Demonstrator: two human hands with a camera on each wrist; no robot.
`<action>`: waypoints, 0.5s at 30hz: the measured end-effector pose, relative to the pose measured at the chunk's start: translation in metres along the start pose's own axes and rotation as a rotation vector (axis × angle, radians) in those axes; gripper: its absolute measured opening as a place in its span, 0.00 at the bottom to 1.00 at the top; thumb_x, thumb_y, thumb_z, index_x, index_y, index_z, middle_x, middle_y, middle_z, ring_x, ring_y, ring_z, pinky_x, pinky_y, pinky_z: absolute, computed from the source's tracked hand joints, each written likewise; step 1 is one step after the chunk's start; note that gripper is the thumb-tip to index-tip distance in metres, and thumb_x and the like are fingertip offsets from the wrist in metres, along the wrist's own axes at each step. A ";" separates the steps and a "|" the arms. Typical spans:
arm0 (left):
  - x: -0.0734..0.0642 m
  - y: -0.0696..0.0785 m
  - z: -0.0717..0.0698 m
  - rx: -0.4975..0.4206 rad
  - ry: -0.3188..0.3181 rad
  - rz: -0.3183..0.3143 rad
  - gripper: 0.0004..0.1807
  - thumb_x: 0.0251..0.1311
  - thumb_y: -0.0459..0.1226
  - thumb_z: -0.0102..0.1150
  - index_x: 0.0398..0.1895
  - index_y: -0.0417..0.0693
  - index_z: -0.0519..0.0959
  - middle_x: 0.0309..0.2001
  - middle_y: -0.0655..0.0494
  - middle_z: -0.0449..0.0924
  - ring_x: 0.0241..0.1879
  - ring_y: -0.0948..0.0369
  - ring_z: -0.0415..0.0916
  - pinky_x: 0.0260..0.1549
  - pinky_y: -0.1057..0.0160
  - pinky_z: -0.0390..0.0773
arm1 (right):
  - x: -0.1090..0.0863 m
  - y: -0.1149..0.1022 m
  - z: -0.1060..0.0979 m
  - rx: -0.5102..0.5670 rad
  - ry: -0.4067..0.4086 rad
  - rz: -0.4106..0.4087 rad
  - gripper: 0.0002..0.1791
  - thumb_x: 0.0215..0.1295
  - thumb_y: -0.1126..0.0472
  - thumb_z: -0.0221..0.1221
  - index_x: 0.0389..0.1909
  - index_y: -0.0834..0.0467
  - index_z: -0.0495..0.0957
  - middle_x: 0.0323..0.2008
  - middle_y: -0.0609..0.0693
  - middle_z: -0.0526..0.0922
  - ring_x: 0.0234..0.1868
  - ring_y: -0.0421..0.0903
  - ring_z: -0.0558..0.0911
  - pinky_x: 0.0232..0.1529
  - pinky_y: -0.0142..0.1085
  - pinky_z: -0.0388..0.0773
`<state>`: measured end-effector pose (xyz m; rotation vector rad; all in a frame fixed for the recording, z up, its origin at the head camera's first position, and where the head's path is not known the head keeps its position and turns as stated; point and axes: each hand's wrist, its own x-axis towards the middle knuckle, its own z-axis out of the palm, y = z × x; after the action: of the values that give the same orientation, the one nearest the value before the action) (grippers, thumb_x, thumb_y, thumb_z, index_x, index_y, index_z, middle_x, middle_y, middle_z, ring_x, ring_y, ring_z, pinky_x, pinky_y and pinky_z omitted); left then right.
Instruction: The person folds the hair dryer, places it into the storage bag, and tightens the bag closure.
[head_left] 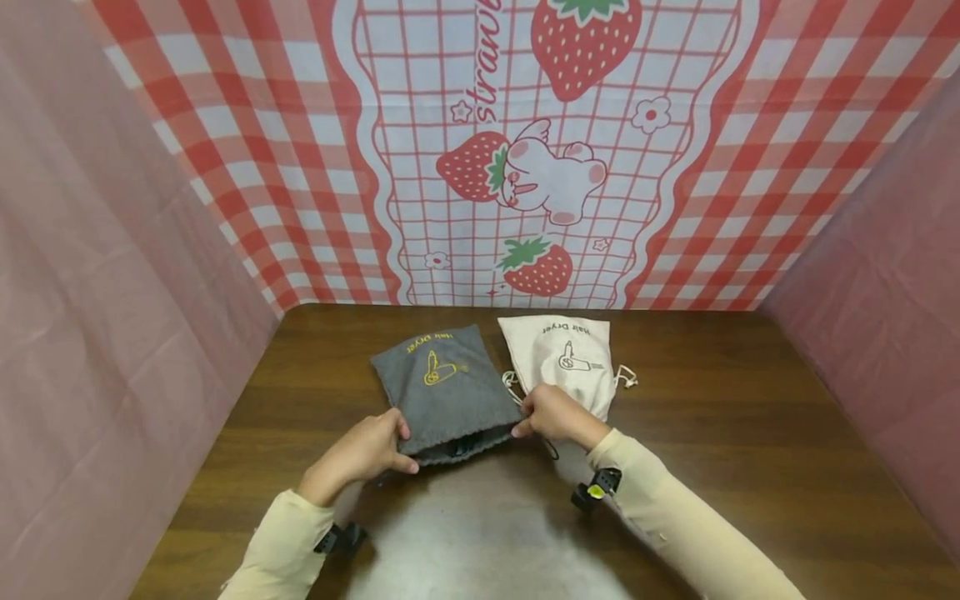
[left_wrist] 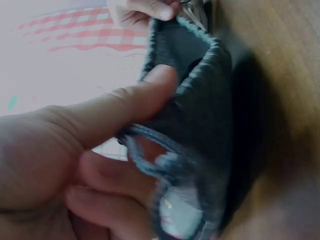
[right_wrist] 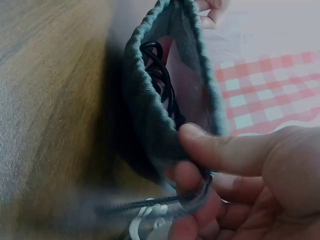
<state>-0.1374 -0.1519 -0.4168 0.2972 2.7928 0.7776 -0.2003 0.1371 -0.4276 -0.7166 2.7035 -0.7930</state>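
A dark grey drawstring bag point(head_left: 450, 392) with yellow "Hair Dryer" print lies on the table, its mouth turned toward me and gaping. My left hand point(head_left: 372, 447) pinches the left corner of the mouth; a looped grey cord point(left_wrist: 165, 165) hangs by its fingers in the left wrist view. At the right corner, my right hand point(head_left: 555, 412) pinches the rim, a dark cord point(right_wrist: 145, 204) running past its fingers. Inside the bag, the right wrist view shows a coiled black cable point(right_wrist: 162, 80) and something pinkish beside it. The rest of the contents is hidden.
A cream drawstring bag point(head_left: 566, 354) with black "Hair Dryer" print lies right of the grey one, partly behind my right hand, white cords at its sides. The brown wooden table point(head_left: 720, 392) ends at a strawberry-patterned cloth backdrop point(head_left: 525, 167); pink cloth walls point(head_left: 877, 225) flank it.
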 end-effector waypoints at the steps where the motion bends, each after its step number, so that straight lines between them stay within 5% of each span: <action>1: -0.001 0.000 -0.001 0.017 0.004 -0.004 0.23 0.37 0.40 0.80 0.32 0.46 0.74 0.24 0.56 0.75 0.26 0.61 0.72 0.32 0.59 0.73 | -0.001 0.000 -0.001 -0.019 -0.013 -0.016 0.25 0.48 0.60 0.71 0.08 0.52 0.63 0.09 0.37 0.56 0.16 0.36 0.57 0.20 0.27 0.55; 6: -0.007 -0.001 -0.004 0.102 0.033 -0.021 0.22 0.35 0.38 0.80 0.30 0.44 0.76 0.27 0.53 0.79 0.30 0.55 0.76 0.34 0.56 0.77 | -0.002 0.000 -0.004 -0.011 -0.105 -0.079 0.32 0.51 0.61 0.69 0.08 0.47 0.53 0.10 0.36 0.49 0.16 0.35 0.51 0.20 0.26 0.49; 15: -0.012 -0.012 -0.010 0.171 0.100 0.076 0.14 0.45 0.36 0.73 0.10 0.47 0.79 0.14 0.62 0.74 0.18 0.62 0.69 0.22 0.60 0.71 | 0.000 0.003 -0.011 -0.073 -0.214 -0.241 0.21 0.53 0.63 0.67 0.09 0.55 0.67 0.10 0.36 0.58 0.14 0.31 0.58 0.19 0.24 0.56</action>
<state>-0.1301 -0.1697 -0.4122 0.4075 2.9639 0.5846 -0.2052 0.1444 -0.4205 -1.0939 2.4945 -0.6288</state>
